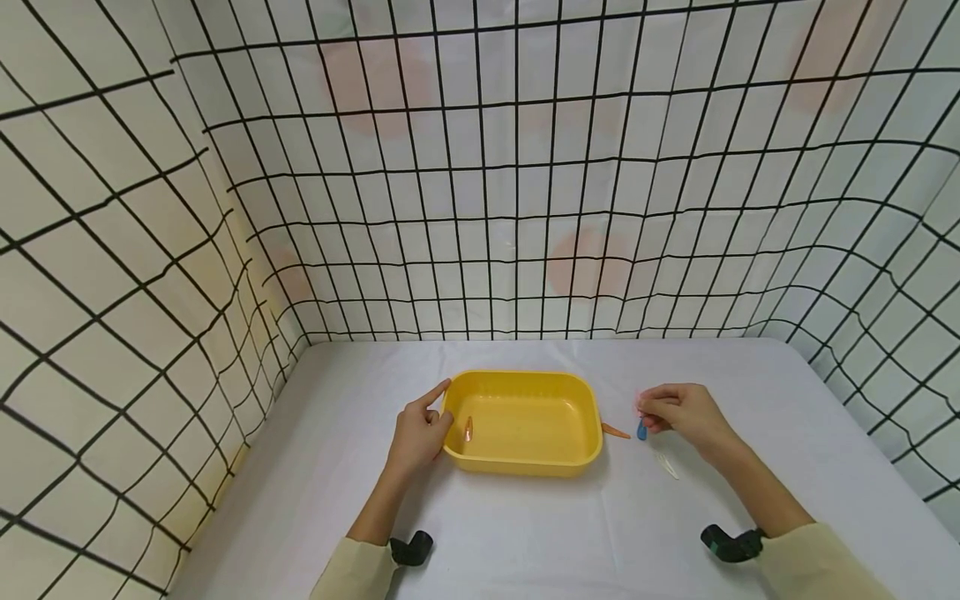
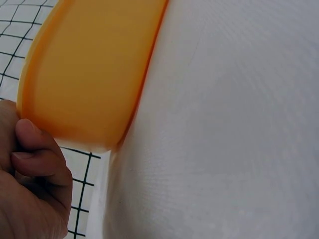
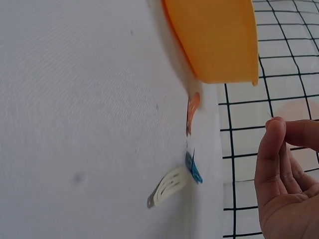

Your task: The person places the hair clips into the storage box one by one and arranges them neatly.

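Note:
My left hand holds the left end of a yellow tray, its index finger stretched along the rim and thumb at the edge. The curled fingers show beside the tray's wall in the left wrist view. An orange snap hair clip lies inside the tray. Right of it, my right hand pinches a small pinkish thing between thumb and index finger, mostly hidden by the fingertips. Below that hand on the table are a blue hair clip and a white one. Another orange clip lies by the tray's right end.
A white cloth covers the table. Black wire grid panels stand along the back and both sides, with pale sheeting behind them. A dark wrist camera sits on the left wrist and another on the right.

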Available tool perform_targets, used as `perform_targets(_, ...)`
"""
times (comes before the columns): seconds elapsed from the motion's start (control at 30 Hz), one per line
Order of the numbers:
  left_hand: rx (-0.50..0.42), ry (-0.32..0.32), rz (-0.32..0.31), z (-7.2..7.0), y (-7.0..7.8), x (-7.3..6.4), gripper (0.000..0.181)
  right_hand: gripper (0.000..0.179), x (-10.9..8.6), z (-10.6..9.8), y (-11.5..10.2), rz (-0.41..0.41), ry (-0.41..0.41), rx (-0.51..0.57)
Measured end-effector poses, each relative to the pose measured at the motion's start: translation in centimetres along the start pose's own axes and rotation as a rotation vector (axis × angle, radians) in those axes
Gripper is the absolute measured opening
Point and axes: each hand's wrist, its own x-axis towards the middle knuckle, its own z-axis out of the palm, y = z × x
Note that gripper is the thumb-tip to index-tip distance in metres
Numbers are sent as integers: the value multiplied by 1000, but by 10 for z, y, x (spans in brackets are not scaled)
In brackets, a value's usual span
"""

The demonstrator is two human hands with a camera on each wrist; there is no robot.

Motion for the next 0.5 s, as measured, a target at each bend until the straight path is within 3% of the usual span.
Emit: perform_targets(0.5,2,4,-31,3,0,1,60,39,1,24,-19,-25,-66,62)
